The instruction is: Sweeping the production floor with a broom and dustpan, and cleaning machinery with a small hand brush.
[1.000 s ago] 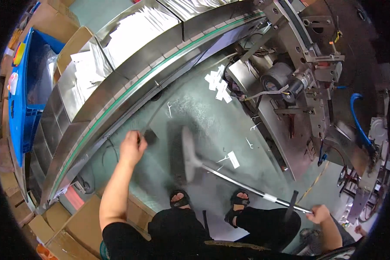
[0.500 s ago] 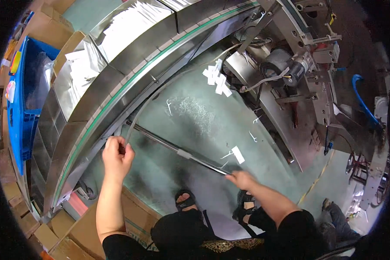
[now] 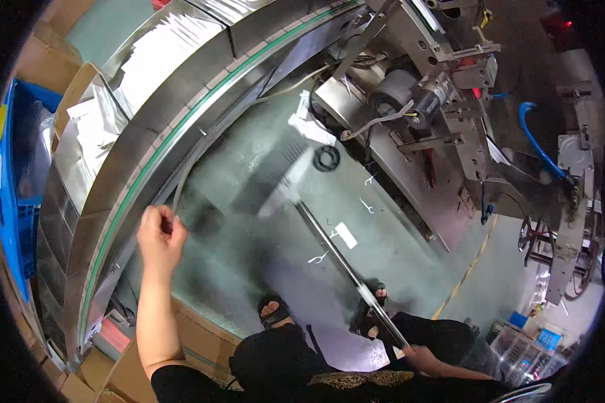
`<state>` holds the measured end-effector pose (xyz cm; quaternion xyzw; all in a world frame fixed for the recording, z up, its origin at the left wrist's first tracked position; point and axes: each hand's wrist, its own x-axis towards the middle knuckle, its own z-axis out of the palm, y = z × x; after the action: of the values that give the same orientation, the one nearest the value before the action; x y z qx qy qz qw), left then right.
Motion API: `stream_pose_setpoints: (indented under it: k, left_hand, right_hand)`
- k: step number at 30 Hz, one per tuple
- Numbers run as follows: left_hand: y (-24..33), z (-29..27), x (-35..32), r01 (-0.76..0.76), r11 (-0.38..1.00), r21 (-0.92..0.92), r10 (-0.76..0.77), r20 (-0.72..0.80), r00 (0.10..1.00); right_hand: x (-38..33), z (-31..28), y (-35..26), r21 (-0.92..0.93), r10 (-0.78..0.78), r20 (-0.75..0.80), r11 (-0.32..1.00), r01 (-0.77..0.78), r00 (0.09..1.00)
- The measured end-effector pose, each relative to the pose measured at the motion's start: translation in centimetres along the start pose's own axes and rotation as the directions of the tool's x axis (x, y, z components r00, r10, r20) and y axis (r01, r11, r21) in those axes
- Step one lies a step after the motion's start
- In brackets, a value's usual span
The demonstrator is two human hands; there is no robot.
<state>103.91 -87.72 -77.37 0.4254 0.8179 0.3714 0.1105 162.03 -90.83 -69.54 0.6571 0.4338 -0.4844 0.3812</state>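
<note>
My right hand [image 3: 420, 357] grips the end of a broom's metal handle [image 3: 343, 262] low at the right. The handle slants up and left to the blurred white broom head [image 3: 290, 185], whose dark bristles [image 3: 265, 171] are smeared by motion over the grey-green floor. Beside the head lies a black ring [image 3: 327, 158]. White paper pieces [image 3: 309, 126] are bunched just beyond it. My left hand [image 3: 161, 235] is raised by the curved conveyor, curled into a loose fist with nothing visible in it. A white slip [image 3: 346, 235] and small white scraps [image 3: 318, 258] lie along the handle.
A curved steel conveyor [image 3: 175, 144] with a green strip runs along the left, with bins of white paper packets [image 3: 168, 57] behind. A blue crate [image 3: 23, 201] stands far left. Machinery with a motor [image 3: 393, 94] fills the right. Cardboard [image 3: 202, 336] lies at lower left.
My right hand has drawn back toward my body, and the broom handle has swung steeper. The broom head is now in the open floor near the bunched paper. The black ring has come into view.
</note>
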Motion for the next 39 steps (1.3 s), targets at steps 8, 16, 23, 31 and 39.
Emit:
stream_pose_setpoints:
  k: [8, 16, 23, 31, 39]
  left_hand:
    - [2.2, 0.2, 1.1, -0.054, 0.997, -0.059, 0.048, -0.085, 0.995]
    - [1.6, -0.9, 1.9, -0.038, 0.999, 0.014, 0.039, -0.057, 0.998]
    - [1.2, -0.2, 2.2, 0.026, 0.999, -0.042, -0.03, -0.084, 0.996]
    - [-0.9, -0.4, 1.7, 0.052, 0.997, 0.049, -0.048, -0.08, 0.996]
    - [-2.3, 0.1, 1.5, -0.018, 0.978, 0.206, 0.011, 0.039, 0.999]
  right_hand:
    - [0.6, -2.2, -5.9, -0.118, -0.175, -0.196, 0.981, 0.154, 0.965]
    - [-1.6, 0.1, 2.0, 0.15, -0.114, 0.132, 0.984, 0.094, 0.985]
    - [-12.1, -0.8, 11.5, -0.129, 0.179, 0.064, 0.977, -0.17, 0.982]
    - [-0.2, -3.0, -5.1, 0.191, -0.002, -0.071, 0.982, 0.015, 0.997]
    - [-7.0, 0.1, -2.1, 0.184, -0.047, 0.037, 0.982, 0.039, 0.998]
